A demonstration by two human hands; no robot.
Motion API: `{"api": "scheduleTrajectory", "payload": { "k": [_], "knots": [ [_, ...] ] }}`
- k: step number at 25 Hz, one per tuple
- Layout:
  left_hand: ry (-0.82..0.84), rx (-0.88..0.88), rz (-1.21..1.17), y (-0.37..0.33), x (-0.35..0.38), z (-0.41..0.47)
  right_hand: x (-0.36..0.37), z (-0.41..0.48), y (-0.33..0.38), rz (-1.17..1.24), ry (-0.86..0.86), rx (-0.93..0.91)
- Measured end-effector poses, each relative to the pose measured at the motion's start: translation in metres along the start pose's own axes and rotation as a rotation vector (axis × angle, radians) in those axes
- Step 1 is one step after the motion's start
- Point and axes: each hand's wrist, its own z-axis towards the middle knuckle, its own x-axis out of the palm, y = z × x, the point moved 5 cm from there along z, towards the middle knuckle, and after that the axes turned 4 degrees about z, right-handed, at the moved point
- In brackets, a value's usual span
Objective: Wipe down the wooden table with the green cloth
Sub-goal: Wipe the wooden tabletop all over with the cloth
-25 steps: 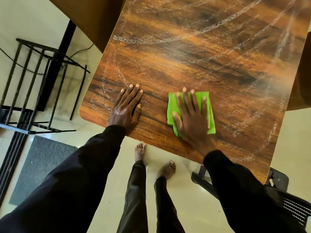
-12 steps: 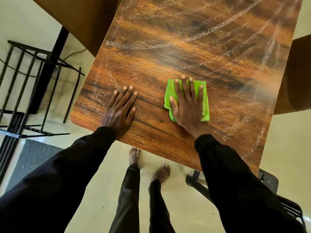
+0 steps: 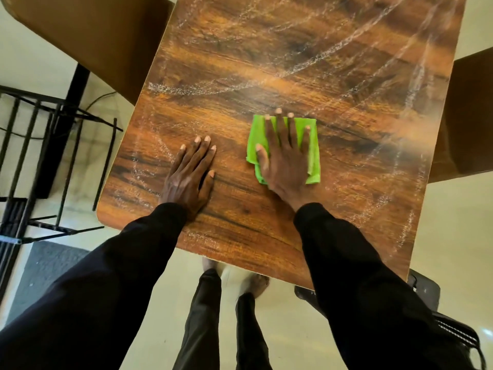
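The wooden table [image 3: 266, 62] fills the upper middle of the view, its brown top streaked with whitish wet arcs. A folded green cloth [image 3: 313, 153] lies flat on it, a little right of the middle. My right hand [image 3: 285, 158] presses on the cloth with straight, spread fingers whose tips reach just past its far edge. My left hand [image 3: 190, 174] rests flat on the bare wood to the left of the cloth, fingers straight and close together, near the table's front left corner.
A black metal rack [image 3: 40, 156] stands on the floor at the left, with a grey mat [image 3: 40, 276] below it. Brown furniture [image 3: 93, 36] sits at the upper left, and another brown piece [image 3: 469, 116] at the right. A dark chair [image 3: 426, 297] is under the table's right corner.
My right hand has pushed the green cloth away from me, farther from the table's front edge. My left hand stays flat on the wood. The view has shifted forward over the table.
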Motion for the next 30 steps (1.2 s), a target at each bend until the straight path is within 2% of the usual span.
{"api": "scheduleTrajectory", "payload": {
  "k": [2, 4, 5, 7, 10, 13, 15, 16, 18, 21, 23, 26, 28, 30],
  "knots": [
    [-0.005, 0.0, -0.01, 0.0, 0.001, 0.0, 0.008, -0.007, 0.025, 0.003, 0.047, -0.176],
    [-0.008, -0.006, -0.017, 0.0, 0.001, -0.001, 0.011, -0.033, 0.019, -0.002, 0.076, -0.301],
    [-0.005, -0.008, -0.012, 0.0, 0.002, -0.001, 0.009, -0.036, 0.005, -0.002, 0.072, -0.296],
    [-0.004, -0.012, -0.003, 0.002, 0.004, 0.001, 0.001, -0.012, -0.017, -0.012, 0.025, -0.174],
    [-0.009, 0.004, -0.003, 0.004, 0.005, 0.0, -0.007, 0.039, -0.005, 0.013, -0.009, -0.003],
    [-0.005, -0.003, -0.001, 0.001, 0.004, 0.0, 0.002, 0.019, 0.027, 0.003, 0.048, -0.184],
    [0.001, -0.012, -0.002, 0.001, 0.003, 0.0, 0.008, -0.025, 0.018, -0.014, 0.075, -0.299],
    [0.006, -0.012, -0.004, 0.002, 0.004, 0.0, 0.007, -0.038, 0.003, -0.018, 0.074, -0.29],
    [0.015, -0.014, 0.004, 0.003, 0.004, 0.001, 0.003, -0.028, -0.023, -0.015, 0.048, -0.155],
    [0.027, -0.006, 0.015, 0.004, 0.005, -0.001, -0.002, 0.008, -0.017, -0.014, 0.006, 0.055],
    [0.014, -0.008, 0.011, 0.002, 0.002, -0.001, 0.006, -0.003, 0.012, -0.002, 0.007, -0.033],
    [0.002, 0.003, -0.009, 0.003, -0.002, -0.004, 0.029, -0.098, 0.049, 0.004, 0.061, -0.252],
    [0.002, 0.009, -0.023, 0.005, -0.001, -0.007, 0.039, -0.159, 0.044, -0.012, 0.099, -0.309],
    [-0.009, 0.007, -0.037, 0.001, -0.004, -0.001, 0.033, -0.161, 0.014, -0.042, 0.081, -0.276]
  ]
}}
